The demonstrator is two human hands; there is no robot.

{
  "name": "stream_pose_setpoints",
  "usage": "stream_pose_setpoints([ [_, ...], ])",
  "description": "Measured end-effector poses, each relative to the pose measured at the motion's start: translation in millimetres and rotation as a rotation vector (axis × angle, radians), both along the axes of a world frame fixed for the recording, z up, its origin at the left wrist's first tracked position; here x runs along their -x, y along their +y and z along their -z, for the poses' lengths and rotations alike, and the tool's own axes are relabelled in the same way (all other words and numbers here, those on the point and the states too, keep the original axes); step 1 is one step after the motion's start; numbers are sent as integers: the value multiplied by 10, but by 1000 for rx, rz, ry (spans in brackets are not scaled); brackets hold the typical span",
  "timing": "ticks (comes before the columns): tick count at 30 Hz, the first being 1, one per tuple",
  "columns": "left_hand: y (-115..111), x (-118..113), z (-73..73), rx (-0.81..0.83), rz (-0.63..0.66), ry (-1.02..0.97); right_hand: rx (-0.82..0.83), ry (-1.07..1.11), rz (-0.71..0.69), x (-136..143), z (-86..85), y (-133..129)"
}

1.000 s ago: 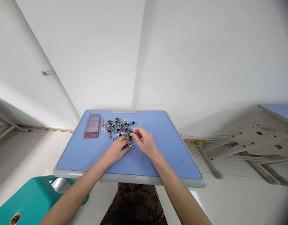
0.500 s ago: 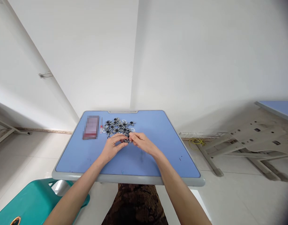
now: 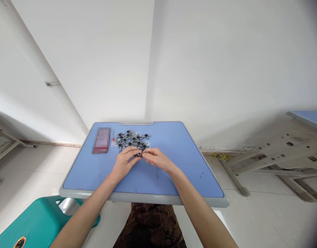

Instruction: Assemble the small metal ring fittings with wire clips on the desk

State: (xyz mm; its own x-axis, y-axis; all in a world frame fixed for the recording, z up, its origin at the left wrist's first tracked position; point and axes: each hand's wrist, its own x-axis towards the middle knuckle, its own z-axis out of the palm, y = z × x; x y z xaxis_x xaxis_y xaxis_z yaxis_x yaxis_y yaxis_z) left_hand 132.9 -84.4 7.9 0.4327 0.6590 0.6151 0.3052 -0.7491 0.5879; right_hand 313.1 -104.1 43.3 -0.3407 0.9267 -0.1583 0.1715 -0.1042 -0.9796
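Between my two hands, just in front of a pile of small metal parts with round black pieces [image 3: 131,138], is one small dark metal part [image 3: 139,154]. My left hand [image 3: 124,161] pinches this part between thumb and fingers. From the right, my right hand [image 3: 156,158] closes its thumb and fingertips at the same part; the fingers hide most of it. A screwdriver with a red and clear handle [image 3: 112,140] lies left of the pile, its shaft pointing to the wall.
Left of the screwdriver lies a blurred, dark-edged rectangular object [image 3: 101,140] on the blue table [image 3: 179,148]. A green stool [image 3: 37,220] stands at lower left. Another table [image 3: 308,119] and a yellow cord [image 3: 219,157] are to the right.
My right hand has turned slightly, its fingertips now at the part's near right side. My left hand keeps its pinch. The whole view has shifted a little.
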Motion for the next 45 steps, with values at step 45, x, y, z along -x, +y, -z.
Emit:
stream_pose_setpoints([
  [45, 31, -28, 44, 68, 30, 23, 411, 363, 92, 27, 214, 132],
])
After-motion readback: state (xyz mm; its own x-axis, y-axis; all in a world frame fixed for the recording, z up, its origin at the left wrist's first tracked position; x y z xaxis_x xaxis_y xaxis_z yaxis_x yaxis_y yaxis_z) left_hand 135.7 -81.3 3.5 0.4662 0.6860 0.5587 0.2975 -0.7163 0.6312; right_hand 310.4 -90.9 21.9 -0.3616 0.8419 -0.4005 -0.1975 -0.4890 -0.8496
